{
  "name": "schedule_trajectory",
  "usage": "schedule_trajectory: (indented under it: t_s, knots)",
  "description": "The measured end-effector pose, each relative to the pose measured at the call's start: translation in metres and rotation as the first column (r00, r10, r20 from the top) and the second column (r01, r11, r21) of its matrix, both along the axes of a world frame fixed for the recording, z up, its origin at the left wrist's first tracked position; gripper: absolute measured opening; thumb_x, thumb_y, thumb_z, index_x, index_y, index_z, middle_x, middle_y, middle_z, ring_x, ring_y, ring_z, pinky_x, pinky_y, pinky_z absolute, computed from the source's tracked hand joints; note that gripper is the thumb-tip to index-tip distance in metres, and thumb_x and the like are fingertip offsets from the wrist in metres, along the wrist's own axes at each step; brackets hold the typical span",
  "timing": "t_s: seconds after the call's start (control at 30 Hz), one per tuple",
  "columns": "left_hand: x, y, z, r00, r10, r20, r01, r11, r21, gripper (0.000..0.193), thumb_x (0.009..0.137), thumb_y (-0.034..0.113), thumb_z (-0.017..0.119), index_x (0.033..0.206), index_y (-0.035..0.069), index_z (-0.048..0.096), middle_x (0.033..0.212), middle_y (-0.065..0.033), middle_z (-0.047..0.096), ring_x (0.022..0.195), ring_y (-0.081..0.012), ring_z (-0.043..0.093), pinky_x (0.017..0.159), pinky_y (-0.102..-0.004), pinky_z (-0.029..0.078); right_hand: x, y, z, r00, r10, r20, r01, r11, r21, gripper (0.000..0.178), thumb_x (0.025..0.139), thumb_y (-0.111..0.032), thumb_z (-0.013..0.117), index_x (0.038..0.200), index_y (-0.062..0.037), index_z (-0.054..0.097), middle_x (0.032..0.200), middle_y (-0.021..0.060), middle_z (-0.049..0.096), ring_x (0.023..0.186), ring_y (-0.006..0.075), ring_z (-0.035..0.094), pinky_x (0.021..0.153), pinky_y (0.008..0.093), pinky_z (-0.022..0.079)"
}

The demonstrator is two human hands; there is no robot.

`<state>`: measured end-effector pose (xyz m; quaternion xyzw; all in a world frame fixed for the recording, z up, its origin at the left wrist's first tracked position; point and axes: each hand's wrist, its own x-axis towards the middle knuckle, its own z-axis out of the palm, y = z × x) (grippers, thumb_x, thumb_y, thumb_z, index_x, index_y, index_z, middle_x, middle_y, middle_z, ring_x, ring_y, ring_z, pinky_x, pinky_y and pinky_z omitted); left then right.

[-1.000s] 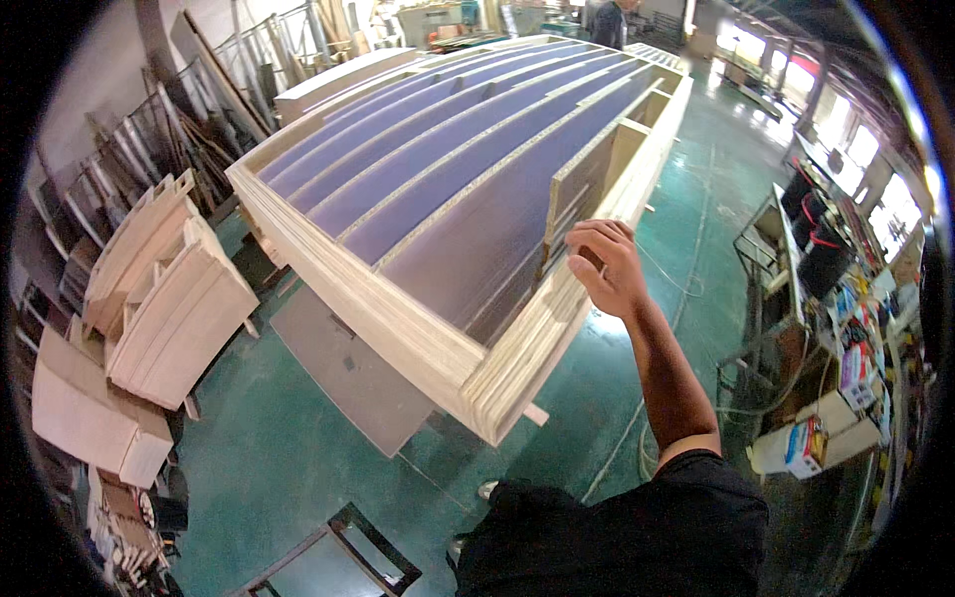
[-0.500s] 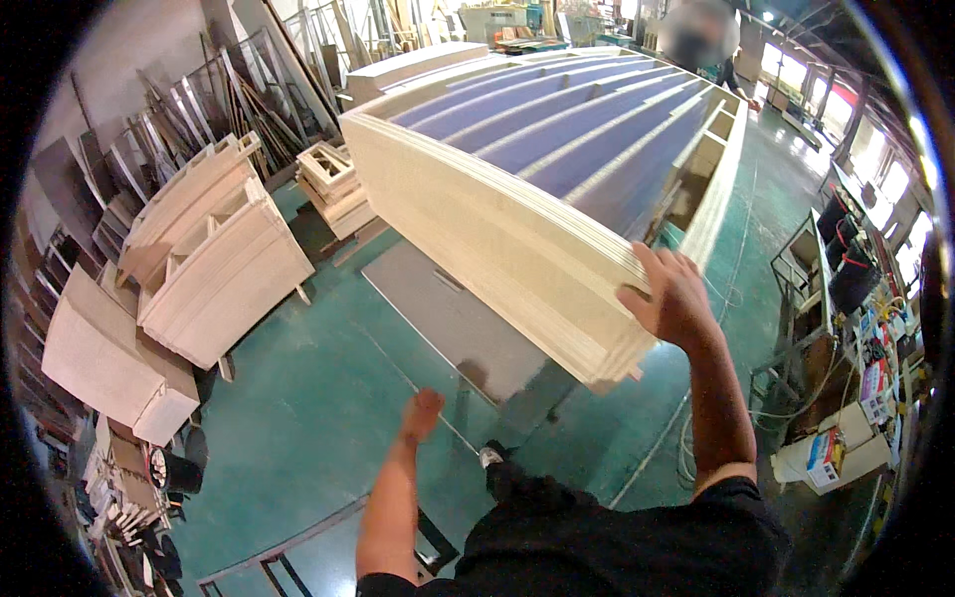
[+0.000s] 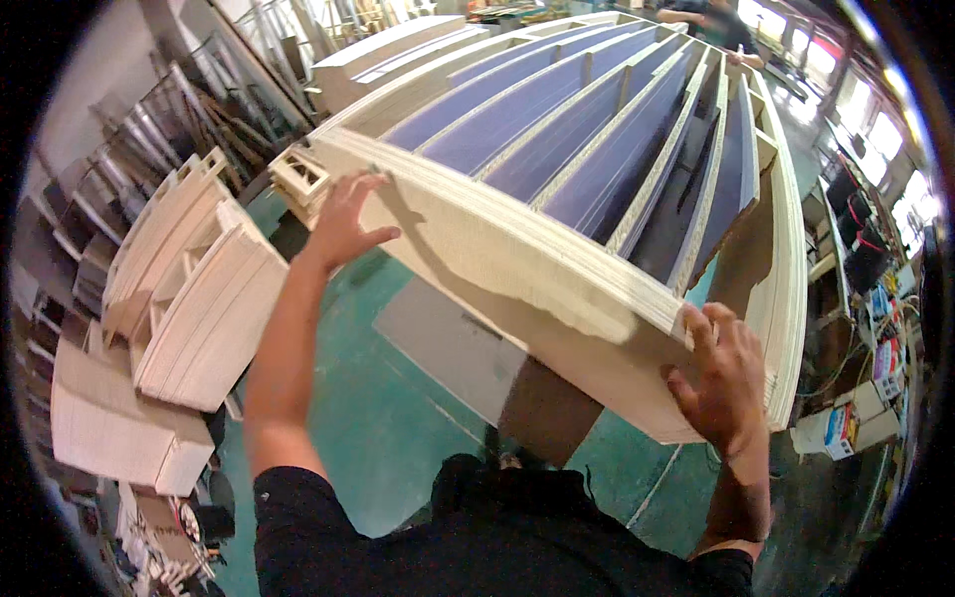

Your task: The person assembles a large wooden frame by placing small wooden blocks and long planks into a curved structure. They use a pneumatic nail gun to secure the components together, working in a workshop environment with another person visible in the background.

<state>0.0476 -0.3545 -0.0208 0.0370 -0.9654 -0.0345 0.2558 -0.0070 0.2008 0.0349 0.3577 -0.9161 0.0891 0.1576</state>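
Observation:
A big pale plywood frame [image 3: 477,234] stretches away from me, with curved sides, long ribs and purple-blue panels between them. My right hand [image 3: 724,373] holds its near end board at the right corner, fingers hooked over the top edge and thumb against the outer face. Toward the board's left end, my left hand [image 3: 343,224] is open, thumb and fingers spread at the top edge. Its shadow falls on the board; whether the fingertips touch is unclear. At the far end, another person [image 3: 731,30] has a hand near the frame's corner.
Curved plywood boxes [image 3: 214,308] stand at the left, before metal and wood lengths leaning on the wall. A grey sheet [image 3: 448,343] lies on the green floor under the frame. Open cartons [image 3: 856,423] and a cluttered bench line the right side.
My left hand has risen from low over the floor to the board's left part. The frame appears nearer and turned, showing more of its ribs. My right hand stays at the right corner.

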Motion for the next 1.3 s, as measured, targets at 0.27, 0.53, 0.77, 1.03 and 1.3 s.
schedule_trajectory:
  t_s: [0.27, 0.53, 0.77, 1.03, 1.3]
  knots:
    - [-0.084, -0.144, 0.046, 0.959, -0.197, 0.203, 0.228, 0.964, -0.14, 0.096, 0.06, 0.051, 0.092, 0.143, 0.017, 0.057, 0.146, -0.0171, 0.054, 0.139, -0.0388, 0.046, 0.117, -0.0524, 0.035, -0.004, -0.049, 0.004, 0.926, -0.377, 0.032, 0.375, 0.925, 0.057, 0.083, 0.062, -0.048, 0.092, 0.122, -0.0016, 0.058, 0.102, 0.0168, 0.064, 0.098, 0.038, 0.062, 0.086, 0.0487, 0.046]
    - [-0.128, -0.171, 0.033, 0.908, -0.417, 0.04, 0.419, 0.904, -0.083, 0.079, 0.042, 0.068, 0.091, 0.086, 0.006, 0.067, 0.085, -0.0114, 0.068, 0.086, -0.0354, 0.066, 0.085, -0.0468, 0.048, -0.011, -0.024, -0.022, 0.865, -0.471, -0.173, 0.483, 0.875, 0.031, 0.093, 0.043, -0.074, 0.087, 0.097, -0.0029, 0.064, 0.086, 0.0131, 0.062, 0.083, 0.037, 0.061, 0.077, 0.0506, 0.046]
    - [-0.127, -0.175, 0.025, 0.903, -0.426, -0.052, 0.422, 0.904, -0.07, 0.084, 0.037, 0.071, 0.09, 0.083, 0.006, 0.065, 0.079, -0.0099, 0.063, 0.081, -0.0329, 0.064, 0.082, -0.0465, 0.047, -0.009, -0.032, -0.019, 0.856, -0.457, -0.24, 0.48, 0.876, 0.043, 0.087, 0.039, -0.068, 0.09, 0.094, -0.0048, 0.066, 0.089, 0.0125, 0.066, 0.084, 0.0373, 0.063, 0.077, 0.0485, 0.046]
    - [-0.129, -0.179, 0.028, 0.899, -0.434, -0.05, 0.426, 0.897, -0.118, 0.079, 0.038, 0.061, 0.094, 0.085, 0.005, 0.065, 0.081, -0.0106, 0.064, 0.084, -0.0339, 0.065, 0.082, -0.0464, 0.046, -0.015, -0.028, -0.024, 0.861, -0.42, -0.288, 0.45, 0.892, 0.045, 0.088, 0.043, -0.079, 0.085, 0.088, -0.0057, 0.063, 0.082, 0.0126, 0.064, 0.079, 0.037, 0.064, 0.076, 0.0503, 0.048]
    - [-0.124, -0.179, 0.039, 0.913, -0.403, -0.066, 0.395, 0.912, -0.11, 0.078, 0.035, 0.054, 0.095, 0.088, 0.005, 0.066, 0.083, -0.0113, 0.066, 0.083, -0.0341, 0.065, 0.077, -0.0452, 0.05, -0.009, -0.03, -0.028, 0.839, -0.421, -0.345, 0.447, 0.895, -0.004, 0.086, 0.044, -0.07, 0.089, 0.096, -0.0061, 0.066, 0.089, 0.0129, 0.065, 0.084, 0.0374, 0.065, 0.078, 0.051, 0.049]
